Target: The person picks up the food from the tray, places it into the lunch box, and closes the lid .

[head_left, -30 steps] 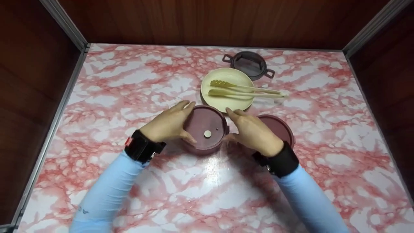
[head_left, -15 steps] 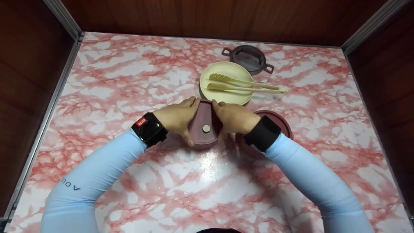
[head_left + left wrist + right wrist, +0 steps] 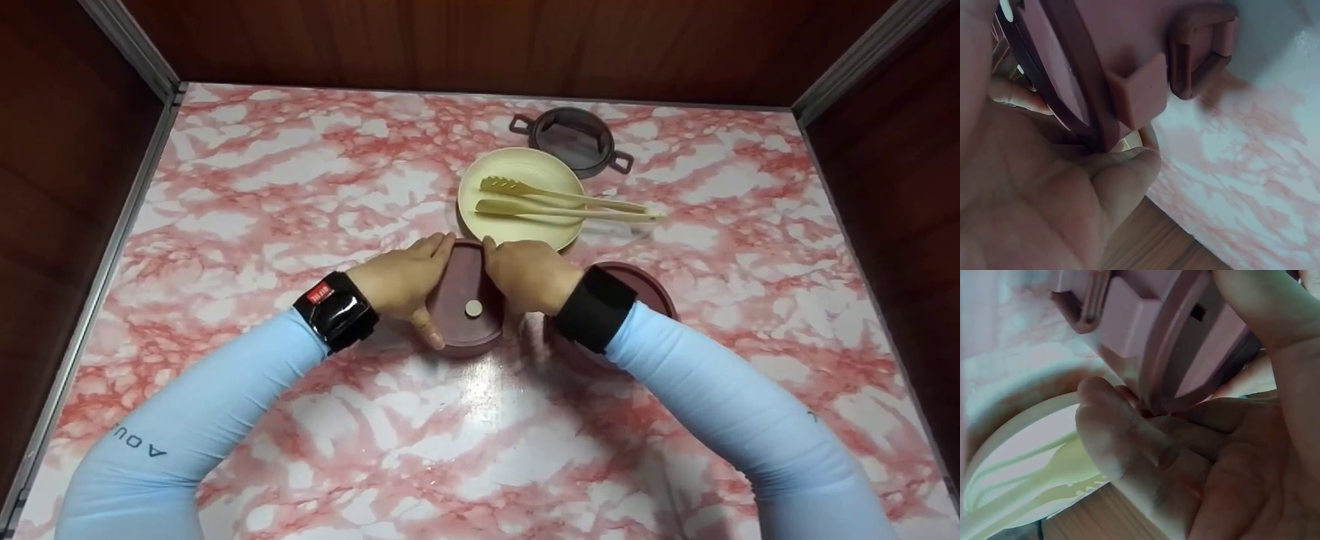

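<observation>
A round mauve pot (image 3: 469, 350) with a flat lid (image 3: 461, 281) and a small pale button (image 3: 473, 308) stands in the middle of the table in the head view. My left hand (image 3: 403, 280) grips the lid's left edge, thumb at the near side and fingers along the far side. On the opposite edge my right hand (image 3: 527, 275) grips likewise, its thumb mostly hidden. The left wrist view shows a square tab (image 3: 1143, 93) on the rim beside a loop handle (image 3: 1182, 70). In the right wrist view, bent fingers (image 3: 1123, 433) lie against the dark rim.
Behind the pot lies a cream pan (image 3: 517, 234) bearing cream tongs (image 3: 555, 214). Farther back sits a dark lid-like piece (image 3: 570, 142) with two loop handles. Another mauve round vessel (image 3: 649, 285) stands under my right wrist. Brown panels (image 3: 480, 45) border the table.
My right hand has moved left onto the lid's edge, from just beside the pot. The left hand has settled at the opposite edge. The pot stays about where it was.
</observation>
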`<state>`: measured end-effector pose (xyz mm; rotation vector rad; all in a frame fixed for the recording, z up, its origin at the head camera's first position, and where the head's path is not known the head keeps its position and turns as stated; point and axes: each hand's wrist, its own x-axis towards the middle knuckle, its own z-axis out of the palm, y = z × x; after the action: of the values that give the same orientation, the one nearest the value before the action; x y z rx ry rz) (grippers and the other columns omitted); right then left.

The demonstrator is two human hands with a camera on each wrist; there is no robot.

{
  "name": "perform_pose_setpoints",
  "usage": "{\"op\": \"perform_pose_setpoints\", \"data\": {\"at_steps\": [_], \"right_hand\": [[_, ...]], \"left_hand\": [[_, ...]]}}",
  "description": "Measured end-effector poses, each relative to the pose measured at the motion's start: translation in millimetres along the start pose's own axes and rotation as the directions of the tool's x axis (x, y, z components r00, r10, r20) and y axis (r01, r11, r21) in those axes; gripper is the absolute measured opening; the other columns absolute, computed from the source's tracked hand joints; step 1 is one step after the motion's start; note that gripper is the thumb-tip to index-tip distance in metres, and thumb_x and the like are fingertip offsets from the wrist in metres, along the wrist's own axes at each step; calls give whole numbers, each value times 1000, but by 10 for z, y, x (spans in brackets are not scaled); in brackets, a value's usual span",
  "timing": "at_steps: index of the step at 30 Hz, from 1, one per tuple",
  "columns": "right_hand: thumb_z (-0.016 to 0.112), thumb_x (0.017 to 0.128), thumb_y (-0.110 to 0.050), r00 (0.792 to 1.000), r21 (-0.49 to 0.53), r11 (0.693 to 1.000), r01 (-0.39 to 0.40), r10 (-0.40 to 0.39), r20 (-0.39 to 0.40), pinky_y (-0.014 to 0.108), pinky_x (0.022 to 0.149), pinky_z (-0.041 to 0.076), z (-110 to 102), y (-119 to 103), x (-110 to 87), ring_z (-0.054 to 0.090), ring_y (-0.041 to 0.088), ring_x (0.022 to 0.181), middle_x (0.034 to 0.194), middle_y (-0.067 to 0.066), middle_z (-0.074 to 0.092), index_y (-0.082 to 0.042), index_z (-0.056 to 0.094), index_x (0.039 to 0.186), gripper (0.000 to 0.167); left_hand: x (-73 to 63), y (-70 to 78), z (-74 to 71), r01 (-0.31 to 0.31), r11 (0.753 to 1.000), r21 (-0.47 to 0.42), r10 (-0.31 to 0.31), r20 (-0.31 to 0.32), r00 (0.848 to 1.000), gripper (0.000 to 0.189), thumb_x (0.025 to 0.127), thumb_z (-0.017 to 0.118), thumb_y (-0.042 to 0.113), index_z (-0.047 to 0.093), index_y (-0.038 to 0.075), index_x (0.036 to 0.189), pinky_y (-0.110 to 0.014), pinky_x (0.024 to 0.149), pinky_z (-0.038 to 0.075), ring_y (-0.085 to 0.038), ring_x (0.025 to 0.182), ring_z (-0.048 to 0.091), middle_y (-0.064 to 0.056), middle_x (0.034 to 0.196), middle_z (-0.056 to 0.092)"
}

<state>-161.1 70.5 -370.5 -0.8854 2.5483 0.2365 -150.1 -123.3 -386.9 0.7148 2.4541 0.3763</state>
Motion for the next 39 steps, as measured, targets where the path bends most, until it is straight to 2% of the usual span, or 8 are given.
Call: {"op": "perform_pose_setpoints", "data": {"at_steps": [4, 8, 15, 19, 23, 27, 32, 39], "right_hand": [[94, 62, -31, 999, -111, 994, 13, -18, -43, 43, 76, 58, -16, -52, -32, 66, 31, 91, 110, 19, 67, 16, 28, 147, 118], [93, 63, -30, 997, -149, 989, 15, -26, -78, 43, 71, 58, -2, -59, -88, 67, 30, 84, 101, 17, 69, 16, 32, 146, 113], [96, 59, -32, 998, -29, 1000, -6, 5, -56, 45, 76, 57, 9, -35, -131, 66, 33, 88, 101, 19, 67, 13, 24, 150, 124], [95, 59, -35, 999, 38, 999, -20, 21, -30, 45, 79, 57, 7, -2, -122, 65, 33, 91, 100, 18, 67, 8, 20, 153, 128], [95, 60, -38, 1000, 136, 990, -23, 21, 16, 43, 86, 54, 22, 34, -100, 63, 31, 99, 111, 18, 65, 1, 13, 157, 133], [93, 63, -44, 999, 157, 987, -18, 13, 38, 45, 95, 50, 19, 57, -119, 56, 33, 116, 136, 20, 54, -2, 10, 158, 133], [87, 67, -53, 1000, 117, 993, 2, -3, 11, 51, 106, 42, -36, 69, -170, 37, 41, 135, 153, 20, 33, 0, 12, 158, 129], [86, 65, -59, 1000, 179, 983, 27, -26, -6, 47, 111, 37, -14, 28, -129, 30, 39, 142, 160, 19, 18, -1, 5, 158, 136]], "left_hand": [[-52, 26, 9, -4, 999, 50, 4, -14, 1000, 151, 55, 88, 59, -5, -4, 155, -46, 119, 17, -38, 148, 7, -29, 160, 0], [-83, 54, 36, -10, 999, 52, 12, -34, 999, 151, 54, 87, 60, -3, -5, 155, -47, 118, 21, -40, 148, 10, -30, 160, 3], [-65, 76, 15, -14, 998, 60, 15, -20, 1000, 149, 55, 87, 60, -4, -4, 155, -48, 118, 21, -42, 146, 14, -28, 160, 4], [-64, 27, 5, -35, 995, 96, 40, -45, 998, 149, 56, 86, 64, 0, -6, 155, -46, 118, 21, -40, 145, 19, -27, 160, 11], [-116, -32, 34, -27, 999, 27, 28, -42, 999, 148, 59, 86, 63, -4, -5, 155, -44, 118, 24, -38, 145, 21, -24, 161, 8], [-170, -82, 52, -13, 999, -39, 11, -36, 999, 146, 62, 86, 61, -7, -3, 155, -44, 118, 24, -37, 146, 19, -23, 162, 6], [-179, -134, 41, -20, 1000, 8, 20, -75, 997, 142, 61, 88, 58, 4, -6, 156, -45, 116, 29, -37, 141, 28, -23, 156, 23], [-141, -133, 15, 4, 1000, 27, -1, -97, 995, 139, 58, 91, 55, 13, -7, 155, -47, 110, 37, -38, 131, 42, -24, 142, 40]]}}
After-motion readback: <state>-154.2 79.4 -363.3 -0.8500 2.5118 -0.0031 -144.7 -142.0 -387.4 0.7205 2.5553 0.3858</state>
